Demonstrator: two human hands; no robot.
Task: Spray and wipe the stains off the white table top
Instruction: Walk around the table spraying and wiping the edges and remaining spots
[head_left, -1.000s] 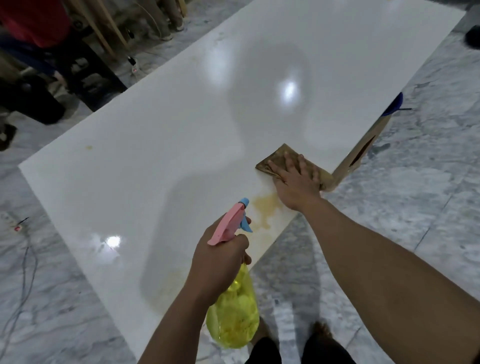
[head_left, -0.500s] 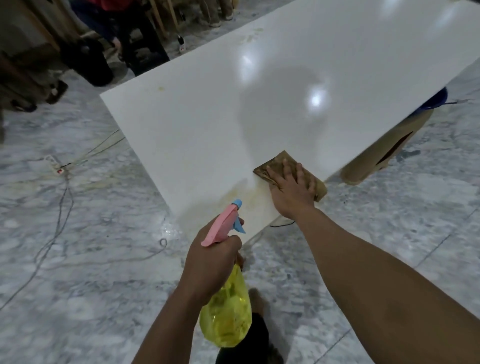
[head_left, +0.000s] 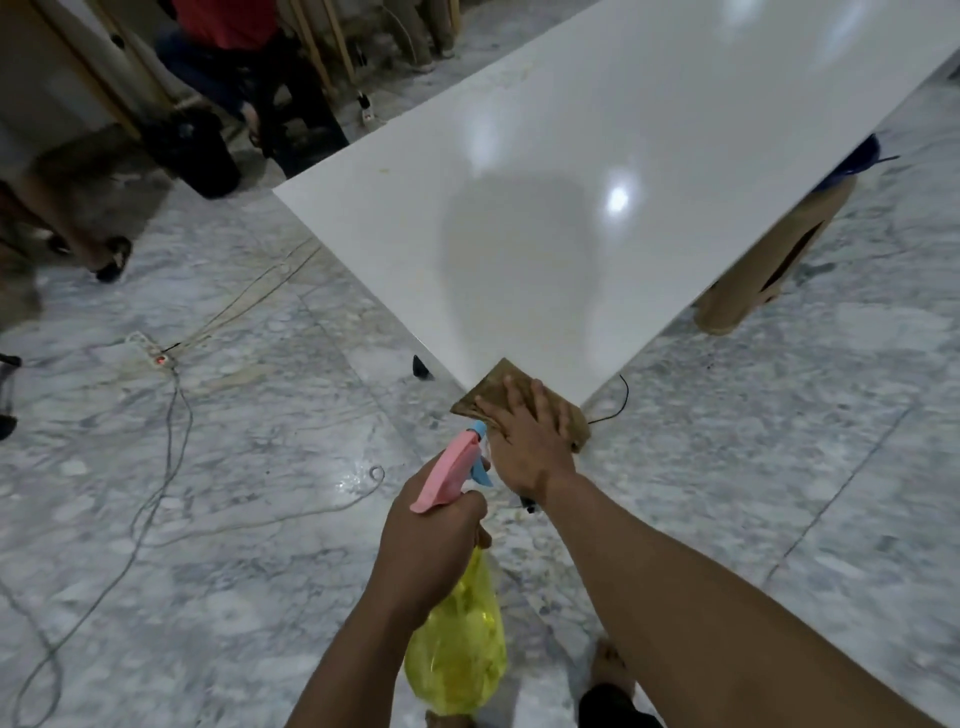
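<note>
No readable labels: L hand (head_left: 434, 540) grips spray bottle (head_left: 457, 660), R hand (head_left: 527, 441) presses cloth (head_left: 496, 387).

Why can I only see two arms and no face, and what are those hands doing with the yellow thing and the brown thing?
The camera sits on the person's head and looks forward and down, so you see what they see: their own arms, never their face. There is just this one picture of the moment, taken from up there.

The left hand grips a yellow spray bottle with a pink top, its fingers curled round the neck. The right hand lies flat on a brown cloth, pressing it onto the near corner of the white table top. That is how stains get wiped away.

The shiny table shows bright spots of lamp light and a grey shadow. Around it is a marble floor with cables lying on it. Other people's legs show at the far left.
</note>
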